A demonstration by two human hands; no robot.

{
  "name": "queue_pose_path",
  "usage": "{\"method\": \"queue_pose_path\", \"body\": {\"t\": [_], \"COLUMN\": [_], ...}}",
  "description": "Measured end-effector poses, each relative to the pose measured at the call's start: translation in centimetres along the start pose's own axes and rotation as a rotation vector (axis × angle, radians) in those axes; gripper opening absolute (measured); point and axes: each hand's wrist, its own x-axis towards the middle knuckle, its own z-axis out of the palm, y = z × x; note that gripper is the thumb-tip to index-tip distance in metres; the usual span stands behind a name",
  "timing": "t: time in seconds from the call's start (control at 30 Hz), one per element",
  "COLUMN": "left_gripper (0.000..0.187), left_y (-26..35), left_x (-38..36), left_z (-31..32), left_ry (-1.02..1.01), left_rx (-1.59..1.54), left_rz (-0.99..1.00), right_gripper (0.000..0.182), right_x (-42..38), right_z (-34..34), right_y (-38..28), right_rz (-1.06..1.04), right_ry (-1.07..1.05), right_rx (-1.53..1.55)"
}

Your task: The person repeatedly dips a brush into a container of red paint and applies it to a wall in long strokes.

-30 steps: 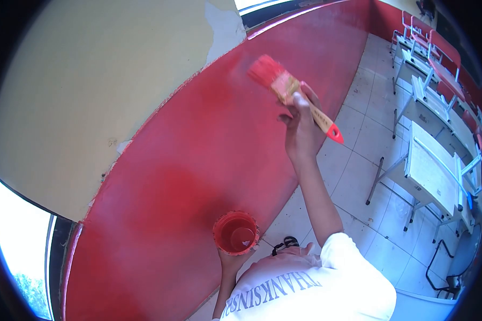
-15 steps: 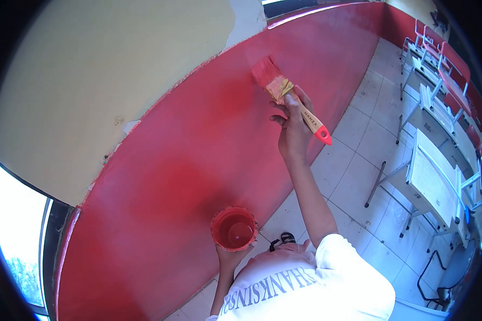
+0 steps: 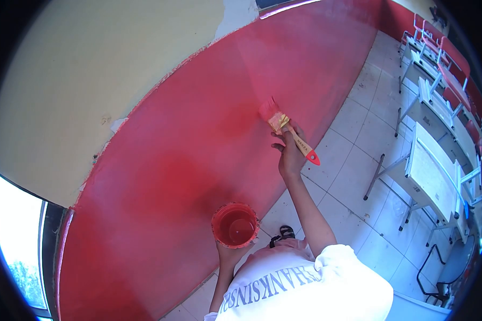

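In the head view, the right hand was closed on the wooden handle of a paintbrush, thumb and fingers clamped just behind its metal band. The brush slanted, bristles up and to the left, its red handle end down and to the right. The red bristles were at the red lower wall; whether they touched it or stood just off it could not be told.

The left hand was under and around the near side of a red bucket, gripping it, though most of its fingers were hidden. The bucket, mouth upward and red inside, was held in front of the white shirt, close to the wall and well apart from the brush.

Above the red paint, the wall was cream, with a chipped edge between the two colours. A black sandal showed on the tiled floor. Off to the right, a pale desk stood nearest in a row, with red chairs farther back.
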Motion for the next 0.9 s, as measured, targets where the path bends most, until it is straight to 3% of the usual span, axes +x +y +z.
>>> {"method": "queue_pose_path", "body": {"t": [0.33, 0.5, 0.67, 0.8, 0.9], "left_gripper": [0.069, 0.072, 0.075, 0.074, 0.083], "left_y": [0.7, 0.4, 3.1, 2.6, 2.1], "left_x": [-0.5, -1.0, -1.6, -2.3, -3.3], "left_z": [0.8, 0.3, 0.2, 0.2, -0.2], "left_ry": [-0.013, -0.018, 0.051, 0.049, 0.062], "left_rx": [0.028, -0.02, 0.076, 0.008, -0.068], "left_rz": [0.104, 0.115, 0.205, 0.218, 0.176], "right_gripper": [0.041, 0.041, 0.041, 0.034, 0.032], "right_x": [-1.2, -4.9, -7.5, -9.1, -10.9], "right_z": [-9.8, -16.2, -14.8, -9.0, -5.6], "right_y": [8.9, 8.1, 2.2, -4.4, -7.9], "right_rz": [0.185, 0.246, 0.262, 0.146, 0.028], "right_ry": [0.081, 0.106, 0.093, -0.084, -0.347], "right_rx": [-0.085, -0.269, -0.152, -0.144, -0.124]}}
